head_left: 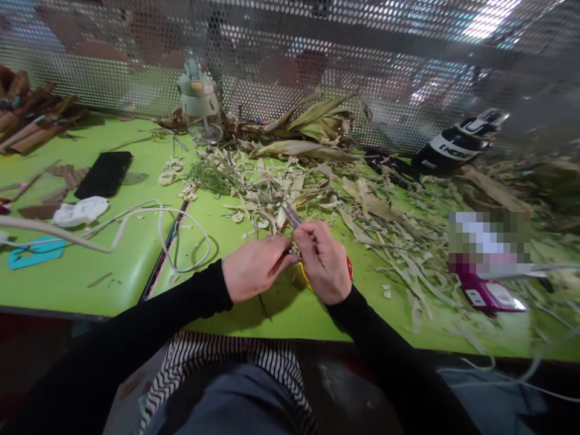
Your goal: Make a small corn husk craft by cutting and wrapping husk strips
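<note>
Pinched in your right hand point(322, 263): 1 narrow grey strip point(293, 216).
Likely light and stiff; hold its near end. You cannot tell if your left hand point(254, 264) holds anything.

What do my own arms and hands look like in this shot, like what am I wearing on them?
Plain black long sleeves cover both arms, fairly snug and ending around the wrists, with no markings visible. Your left hand and right hand are bare, without gloves. There may be a ring on the left, but it's too small to be sure.
</note>
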Action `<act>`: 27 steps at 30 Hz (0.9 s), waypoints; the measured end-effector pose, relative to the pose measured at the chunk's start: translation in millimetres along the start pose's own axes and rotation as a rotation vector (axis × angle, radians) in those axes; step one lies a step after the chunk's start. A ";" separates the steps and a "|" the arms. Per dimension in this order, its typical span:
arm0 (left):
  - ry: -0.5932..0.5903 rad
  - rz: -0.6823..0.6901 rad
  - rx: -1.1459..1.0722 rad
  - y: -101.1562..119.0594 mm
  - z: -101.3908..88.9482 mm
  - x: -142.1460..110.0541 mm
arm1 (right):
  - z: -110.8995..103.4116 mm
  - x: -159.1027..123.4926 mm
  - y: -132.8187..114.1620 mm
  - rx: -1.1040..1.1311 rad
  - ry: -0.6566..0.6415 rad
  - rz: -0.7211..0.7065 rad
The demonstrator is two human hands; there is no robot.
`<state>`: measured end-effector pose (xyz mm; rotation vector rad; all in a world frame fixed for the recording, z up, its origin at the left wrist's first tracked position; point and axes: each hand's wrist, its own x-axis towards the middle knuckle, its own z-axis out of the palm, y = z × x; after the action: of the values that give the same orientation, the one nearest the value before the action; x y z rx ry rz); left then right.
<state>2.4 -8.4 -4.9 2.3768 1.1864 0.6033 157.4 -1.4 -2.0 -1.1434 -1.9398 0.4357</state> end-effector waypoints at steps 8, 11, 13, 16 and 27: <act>0.134 0.190 0.241 5.8 7.6 -5.8 | -7.7 -1.8 -0.5 -0.062 0.057 0.013; 0.155 0.241 0.283 5.1 10.7 -5.8 | -7.1 -1.0 -0.1 -0.027 0.009 0.018; 0.153 0.203 0.224 4.3 10.6 -4.2 | -6.5 -0.2 1.3 0.043 -0.024 0.034; 0.137 0.081 -0.026 3.1 5.5 -0.7 | -8.5 1.0 5.9 0.307 -0.047 0.104; 0.072 0.054 -0.551 6.3 -7.3 -4.3 | -16.2 5.7 15.4 0.351 -0.382 -0.191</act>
<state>0.1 -14.2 3.7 1.9332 0.8445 0.9063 177.4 9.8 0.5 -0.6762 -2.1600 0.9010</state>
